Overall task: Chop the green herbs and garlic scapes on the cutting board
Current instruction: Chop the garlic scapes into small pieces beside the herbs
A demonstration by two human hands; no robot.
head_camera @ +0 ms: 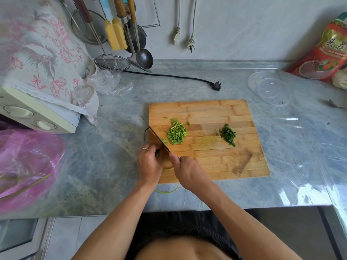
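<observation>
A wooden cutting board (216, 160) lies on the grey counter. On its left part sits a pile of light green chopped garlic scape pieces (176, 133); to the right is a smaller pile of dark green chopped herbs (228, 135). My right hand (189, 170) grips the handle of a cleaver (158, 139), whose blade stands edge-down at the board's left side beside the scape pile. My left hand (150, 164), wearing a ring, pinches the short remaining scape stems (157, 153) right against the blade.
A clear plastic bowl (268, 89) stands at the back right near a red food bag (326, 51). A black plug and cord (216, 85) lie behind the board. A pink plastic bag (26, 166) is at left. One scape trimming (167, 191) lies at the counter's front edge.
</observation>
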